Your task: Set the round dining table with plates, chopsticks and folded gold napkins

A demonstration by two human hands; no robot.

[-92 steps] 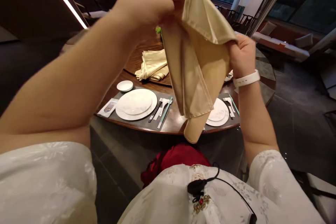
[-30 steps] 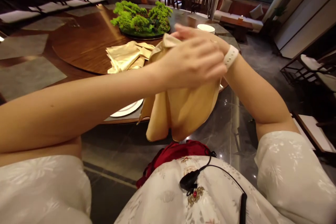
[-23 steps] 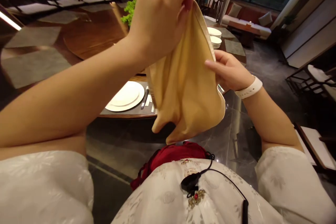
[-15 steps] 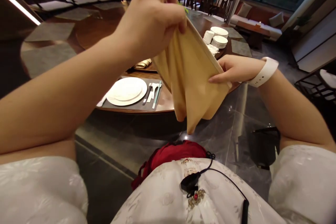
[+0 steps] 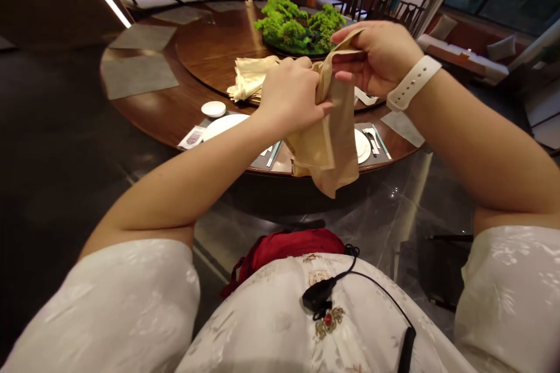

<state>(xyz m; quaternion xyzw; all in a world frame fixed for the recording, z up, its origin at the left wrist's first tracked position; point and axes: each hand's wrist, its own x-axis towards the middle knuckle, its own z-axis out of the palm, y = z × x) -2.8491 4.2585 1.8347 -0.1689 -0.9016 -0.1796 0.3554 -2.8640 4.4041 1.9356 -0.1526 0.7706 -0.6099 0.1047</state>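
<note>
A gold cloth napkin (image 5: 342, 140) hangs in folds in front of the round table's near edge. My left hand (image 5: 291, 93) is wrapped round its gathered upper part. Higher and to the right, my right hand (image 5: 378, 55), with a white band at the wrist, pinches the napkin's top edge between thumb and fingers. Behind my left hand, a pile of folded gold napkins (image 5: 251, 77) lies on the table's raised turntable. The hanging cloth partly covers the place settings behind it.
The round wooden table (image 5: 144, 108) carries a white plate (image 5: 225, 123), a small white bowl (image 5: 213, 109), a card (image 5: 191, 137) and chopsticks (image 5: 382, 141). Green miniature trees (image 5: 284, 26) stand at its centre. Grey placemats (image 5: 142, 74) line its rim; chairs (image 5: 151, 1) stand behind.
My left hand has come down and now grips the gathered napkin, while my right hand has risen to its top edge. The view has shifted, bringing the green centrepiece and napkin pile into sight.
</note>
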